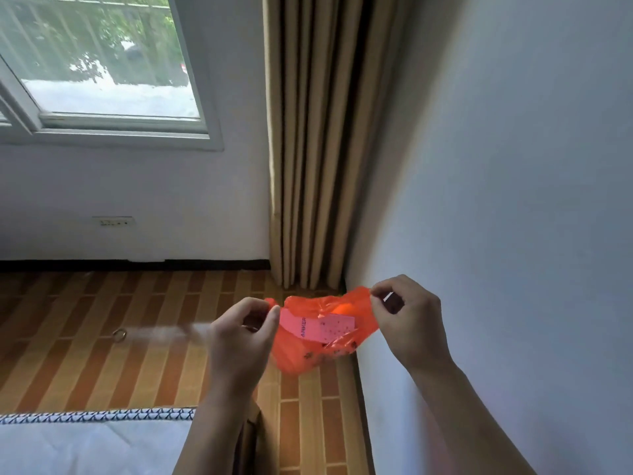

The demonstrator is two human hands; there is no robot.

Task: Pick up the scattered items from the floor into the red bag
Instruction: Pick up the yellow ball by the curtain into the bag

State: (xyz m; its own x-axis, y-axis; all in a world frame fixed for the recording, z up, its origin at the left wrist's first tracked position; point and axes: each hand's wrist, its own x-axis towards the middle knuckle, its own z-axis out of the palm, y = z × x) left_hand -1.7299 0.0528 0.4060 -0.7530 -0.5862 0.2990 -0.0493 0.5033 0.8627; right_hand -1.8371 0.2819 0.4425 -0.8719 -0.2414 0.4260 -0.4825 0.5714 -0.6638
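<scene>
Presently held: thin, translucent red-orange plastic bag (318, 334), suspended in mid-air between both hands, above the floor near the room's corner. Contents: a pale card or flat box printed "ANKER" (315, 328), showing through the film; small dark specks lower down, too small to identify.

Left hand (239, 341): fingers curled, thumb and forefinger pinching the bag's left rim. Right hand (407, 323): fingers likewise curled, pinching the right rim. Rim drawn taut between them, mouth uppermost.

Step in hand, as judged: spreading or gathering the mouth. To do well: keep both pinches on the rim itself, level, so the card does not slide out; pull gently, since film this thin may tear or stretch; keep the mouth upward throughout.

Floor, brown brick-pattern tile (102, 354): one small metal ring (119, 335), well apart to the left, likely an item left to collect.

Surroundings: beige pleated curtain (318, 138) in the corner; white wall (513, 166) at right; window (102, 63); wall socket (112, 221); blue-edged pale mattress (85, 443) at lower left.
</scene>
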